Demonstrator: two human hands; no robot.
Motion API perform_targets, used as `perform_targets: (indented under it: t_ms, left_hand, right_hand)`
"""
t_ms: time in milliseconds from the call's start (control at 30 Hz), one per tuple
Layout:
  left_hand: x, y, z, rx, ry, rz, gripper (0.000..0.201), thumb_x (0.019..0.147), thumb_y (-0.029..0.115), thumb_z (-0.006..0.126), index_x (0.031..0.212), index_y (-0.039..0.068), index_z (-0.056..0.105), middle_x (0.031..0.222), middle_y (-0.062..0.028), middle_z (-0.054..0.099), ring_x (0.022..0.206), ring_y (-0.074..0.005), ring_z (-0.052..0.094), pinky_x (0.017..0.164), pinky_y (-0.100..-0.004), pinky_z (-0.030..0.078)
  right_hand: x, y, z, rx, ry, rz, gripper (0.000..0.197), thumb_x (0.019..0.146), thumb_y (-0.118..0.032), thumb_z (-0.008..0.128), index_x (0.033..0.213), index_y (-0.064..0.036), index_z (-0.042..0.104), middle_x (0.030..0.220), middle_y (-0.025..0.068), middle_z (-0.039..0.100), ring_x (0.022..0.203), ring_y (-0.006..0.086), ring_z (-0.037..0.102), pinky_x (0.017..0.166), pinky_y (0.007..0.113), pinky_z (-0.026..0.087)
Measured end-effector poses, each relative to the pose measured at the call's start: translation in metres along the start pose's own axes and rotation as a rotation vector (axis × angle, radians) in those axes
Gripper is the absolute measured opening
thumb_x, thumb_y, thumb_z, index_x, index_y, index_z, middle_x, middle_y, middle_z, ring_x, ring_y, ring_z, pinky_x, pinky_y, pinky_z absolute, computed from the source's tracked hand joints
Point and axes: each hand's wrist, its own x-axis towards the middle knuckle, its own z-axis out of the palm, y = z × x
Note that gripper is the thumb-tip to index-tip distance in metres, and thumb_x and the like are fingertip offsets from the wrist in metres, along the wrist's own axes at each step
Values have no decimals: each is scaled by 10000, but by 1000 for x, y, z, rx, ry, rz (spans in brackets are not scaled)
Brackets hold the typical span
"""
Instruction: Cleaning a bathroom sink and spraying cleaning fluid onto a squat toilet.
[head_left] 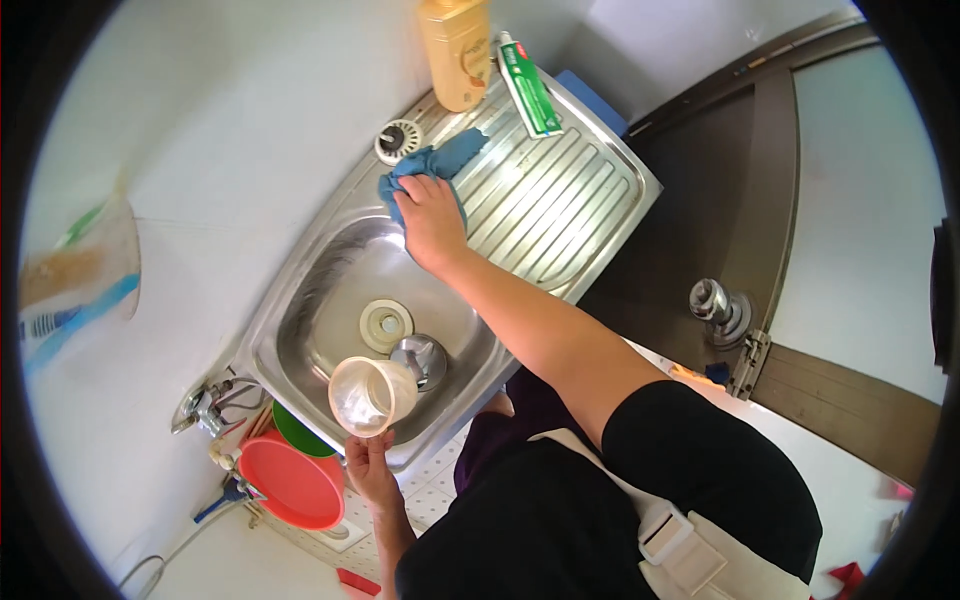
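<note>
White walls (230, 120) enclose a steel sink (560, 200); a dark door (740, 180) stands at right, with red and green basins (295, 480) on the tiled floor (430, 495).

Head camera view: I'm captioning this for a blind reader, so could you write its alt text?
A person's right hand presses a blue cloth on the rim of a steel sink, while the left hand holds a clear plastic cup over the near edge. A yellow bottle and a green tube sit behind the draining board.

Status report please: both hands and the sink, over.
Right hand presses blue cloth on sink rim. Left hand holds clear plastic cup. Nothing blocking.
</note>
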Motion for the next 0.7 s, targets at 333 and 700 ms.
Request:
perform_targets:
  t_ms: [333,700]
  left_hand:
    - [-19,7,-15,-34,138,-10,101,934,128,561,906,33,546,819,-61,648,788,-117,604,752,-259,462]
    - [-36,-13,-49,-80,263,-43,109,931,134,564,884,38,544,823,-67,652,764,-131,615,751,-276,473]
  right_hand:
    - [27,13,14,54,239,77,187,729,-45,589,876,-106,688,1008,40,621,992,234,556,848,391,385]
    - [20,-45,50,38,219,-118,291,707,1,549,980,-50,637,1106,114,577,1058,274,519,846,411,383]
